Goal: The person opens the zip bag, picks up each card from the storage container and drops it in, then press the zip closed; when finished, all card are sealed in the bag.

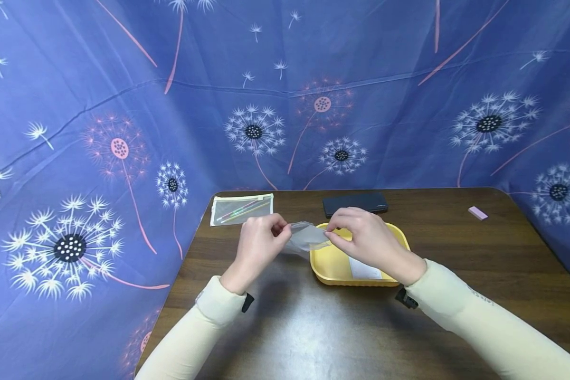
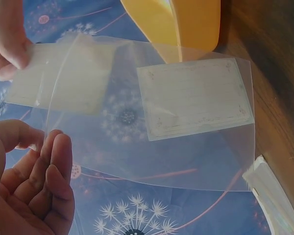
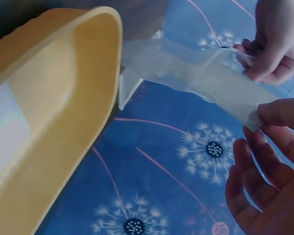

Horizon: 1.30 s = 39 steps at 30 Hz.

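Between the hands, above the table, hangs a clear plastic bag (image 2: 196, 166). My left hand (image 1: 260, 241) pinches the bag's edge near its mouth with thumb and index finger. A pale card (image 2: 73, 76) lies partly within the mouth, and my right hand (image 1: 361, 237) pinches its outer corner. Deeper inside the bag rests another card (image 2: 196, 98) with a faint decorated border. Beneath the right hand stands a yellow basket (image 1: 319, 270), holding a white sheet or card (image 1: 364, 270); the forearm and hand cover part of it.
A mesh zip pouch (image 1: 242, 212) with several thin coloured pens or pencils lies at the table's back left. Behind the basket is a flat black case (image 1: 356, 202). A small pink block (image 1: 477, 212) sits at the right. Patterned blue cloth (image 1: 285, 105) hangs behind the table.
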Tool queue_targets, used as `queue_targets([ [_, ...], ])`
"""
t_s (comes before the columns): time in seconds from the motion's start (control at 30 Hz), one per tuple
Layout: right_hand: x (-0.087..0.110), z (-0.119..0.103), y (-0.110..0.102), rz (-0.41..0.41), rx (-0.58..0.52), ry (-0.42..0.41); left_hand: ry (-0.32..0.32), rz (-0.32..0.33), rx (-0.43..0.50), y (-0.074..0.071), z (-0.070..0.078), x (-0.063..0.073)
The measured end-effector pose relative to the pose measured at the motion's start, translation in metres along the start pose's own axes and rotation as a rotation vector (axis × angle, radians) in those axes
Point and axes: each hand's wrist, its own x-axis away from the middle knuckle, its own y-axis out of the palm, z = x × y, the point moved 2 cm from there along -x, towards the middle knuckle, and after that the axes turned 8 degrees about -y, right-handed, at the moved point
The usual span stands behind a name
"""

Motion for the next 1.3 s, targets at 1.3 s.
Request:
queue_targets([
  [1.3, -0.033, 0.010, 0.058, -0.322, 0.136, -0.159, 0.017, -0.008, 0.008, 0.001, 0.006, -0.001],
])
